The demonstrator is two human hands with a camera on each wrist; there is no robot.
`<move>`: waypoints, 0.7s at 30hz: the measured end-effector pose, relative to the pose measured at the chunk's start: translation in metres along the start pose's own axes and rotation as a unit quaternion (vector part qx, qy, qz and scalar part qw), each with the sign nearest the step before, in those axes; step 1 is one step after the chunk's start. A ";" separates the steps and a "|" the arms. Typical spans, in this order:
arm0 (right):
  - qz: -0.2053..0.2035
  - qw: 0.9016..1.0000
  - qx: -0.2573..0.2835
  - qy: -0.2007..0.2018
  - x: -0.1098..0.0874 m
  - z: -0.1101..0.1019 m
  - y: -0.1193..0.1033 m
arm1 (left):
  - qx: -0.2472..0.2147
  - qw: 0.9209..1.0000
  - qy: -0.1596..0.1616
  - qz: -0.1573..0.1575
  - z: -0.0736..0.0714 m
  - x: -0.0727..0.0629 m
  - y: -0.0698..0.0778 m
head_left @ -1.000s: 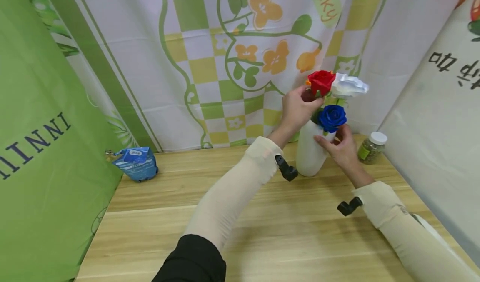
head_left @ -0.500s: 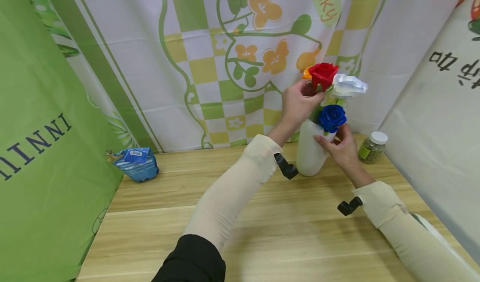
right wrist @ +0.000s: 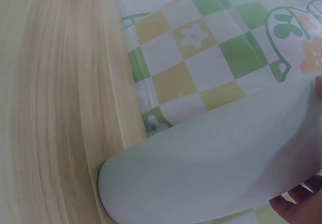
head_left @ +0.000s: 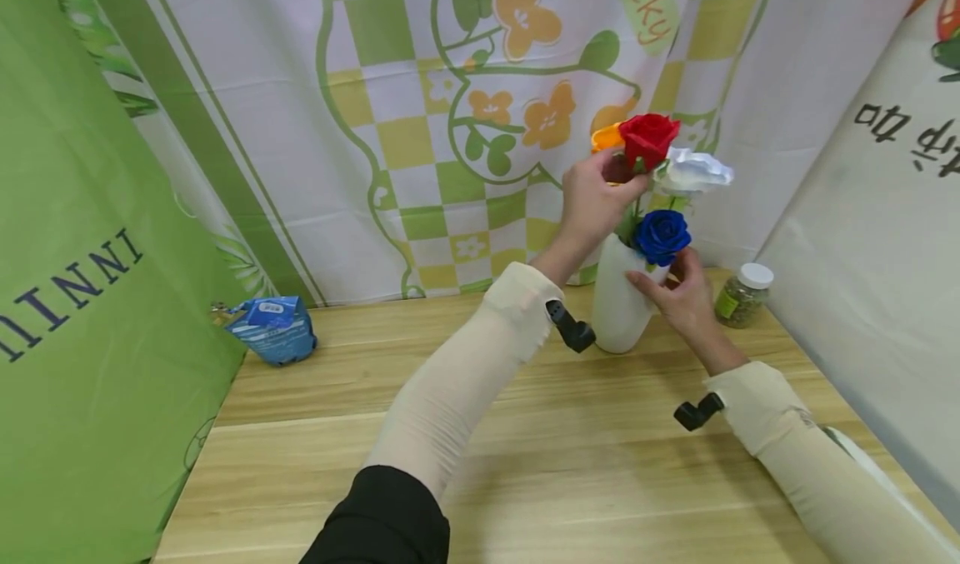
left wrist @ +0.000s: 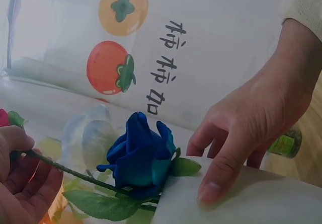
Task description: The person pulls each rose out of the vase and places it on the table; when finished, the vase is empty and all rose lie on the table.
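A white vase (head_left: 621,301) stands on the wooden table, tilted slightly, holding several artificial flowers. My left hand (head_left: 596,197) pinches the green stem of a red rose (head_left: 649,141) just under its bloom; in the left wrist view that stem (left wrist: 75,173) runs down toward the vase mouth. My right hand (head_left: 684,296) grips the vase near its rim, thumb in front and fingers behind. A blue rose (head_left: 662,237) sits low at the mouth. Behind it are a white flower (head_left: 692,171) and an orange flower (head_left: 606,137), partly hidden. The right wrist view shows the vase body (right wrist: 211,163).
A lidded jar (head_left: 742,296) with a green label stands right of the vase, near the side curtain. A blue bag (head_left: 273,329) sits at the table's far left corner. A patterned curtain (head_left: 465,206) hangs close behind the vase.
My left hand has lifted the red rose higher, and more of the orange flower shows beside it. My right hand and the vase have stayed in place.
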State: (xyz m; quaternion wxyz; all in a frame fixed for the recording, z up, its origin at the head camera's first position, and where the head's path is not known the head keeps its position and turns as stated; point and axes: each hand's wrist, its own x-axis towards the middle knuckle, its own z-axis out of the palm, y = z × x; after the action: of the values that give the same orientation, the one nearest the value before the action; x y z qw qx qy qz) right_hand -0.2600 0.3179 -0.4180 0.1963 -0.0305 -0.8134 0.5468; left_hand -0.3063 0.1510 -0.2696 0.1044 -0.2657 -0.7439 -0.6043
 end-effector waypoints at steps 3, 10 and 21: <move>-0.003 1.000 -0.005 0.001 -0.001 0.000 0.000 | 0.004 1.000 -0.006 -0.010 0.000 0.002 0.003; -0.004 1.000 -0.016 -0.001 -0.001 0.000 0.000 | 0.020 1.000 -0.003 -0.014 0.001 0.006 0.011; -0.004 1.000 -0.025 -0.005 0.000 -0.001 0.001 | -0.011 1.000 0.015 -0.011 0.001 0.007 0.016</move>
State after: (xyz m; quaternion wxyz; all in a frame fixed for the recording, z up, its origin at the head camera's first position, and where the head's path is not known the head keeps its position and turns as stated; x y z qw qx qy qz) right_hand -0.2600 0.3199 -0.4187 0.1934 -0.0297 -0.8279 0.5256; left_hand -0.3036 0.1562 -0.2530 0.1062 -0.2492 -0.7385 -0.6175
